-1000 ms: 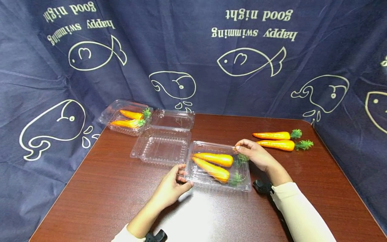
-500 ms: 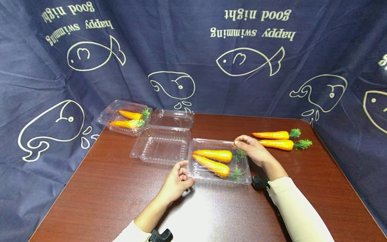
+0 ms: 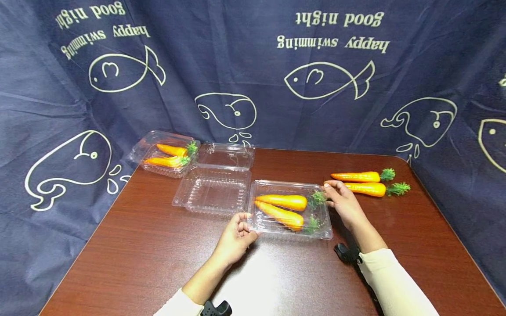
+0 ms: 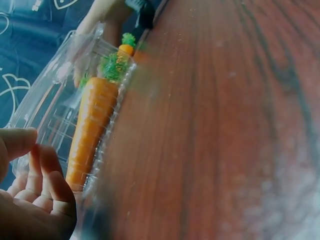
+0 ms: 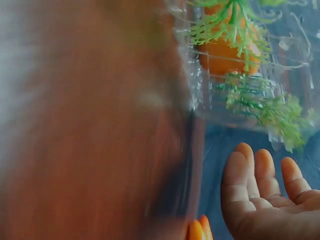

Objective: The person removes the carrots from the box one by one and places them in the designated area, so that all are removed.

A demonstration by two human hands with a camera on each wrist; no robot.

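A clear plastic clamshell box (image 3: 292, 234) with its lid down holds two orange carrots (image 3: 281, 202) with green tops. My left hand (image 3: 233, 241) pinches its front left corner between thumb and fingers. In the left wrist view, the thumb and index finger meet at the lid's edge beside a carrot (image 4: 92, 130). My right hand (image 3: 348, 208) is at the box's right end, fingertips near the back corner. The right wrist view shows its fingers (image 5: 235, 182) loosely extended and apart from the box, just below the leafy tops (image 5: 235, 30).
An open, unfilled clamshell box (image 3: 215, 191) lies to the left, lid folded back. Behind it at far left stands another box (image 3: 174, 171) with two carrots inside. Two loose carrots (image 3: 356, 177) lie at the right on the brown table (image 3: 130, 245). Blue curtain (image 3: 253, 52) hangs behind.
The box has moved slightly away from me, toward the back. My right hand has let go of the back edge and shifted right, to the box's right end. My left hand keeps its hold.
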